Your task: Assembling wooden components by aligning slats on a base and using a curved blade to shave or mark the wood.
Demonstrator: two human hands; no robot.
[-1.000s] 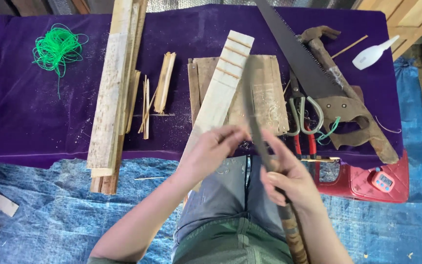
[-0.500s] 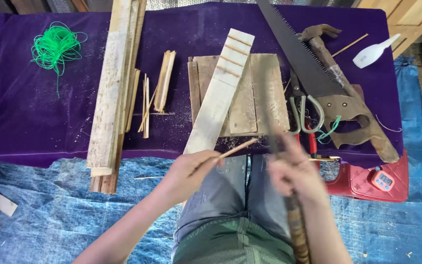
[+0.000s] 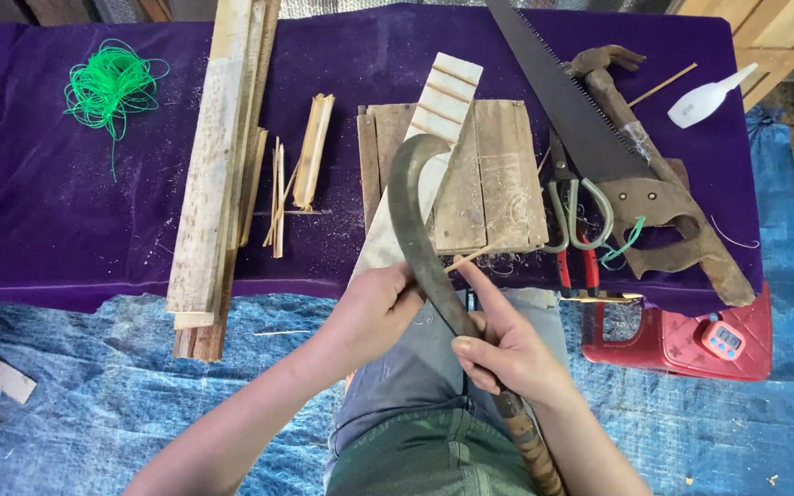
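Note:
My right hand (image 3: 505,349) grips the wooden handle of a curved dark-bladed knife (image 3: 413,202), whose blade arcs up over the boards. My left hand (image 3: 380,308) pinches a thin bamboo stick (image 3: 475,257) that pokes out to the right, crossing behind the blade. Both hands hover over my lap, just in front of the purple-covered table's edge (image 3: 94,296). Under the blade lies a pale notched slat (image 3: 443,101) resting on a small pallet of grey planks (image 3: 507,174).
A hand saw (image 3: 581,129), hammer (image 3: 654,165), green-handled scissors (image 3: 573,216) and red-handled pliers lie at right. Long wooden slats (image 3: 218,165), split bamboo pieces (image 3: 310,152) and a green cord coil (image 3: 107,83) sit at left. A red stool (image 3: 673,335) holds a small timer.
My right hand has swung the curved knife upward, so the blade now stands over the boards. My left hand has shifted right and closer, with the thin stick against the blade.

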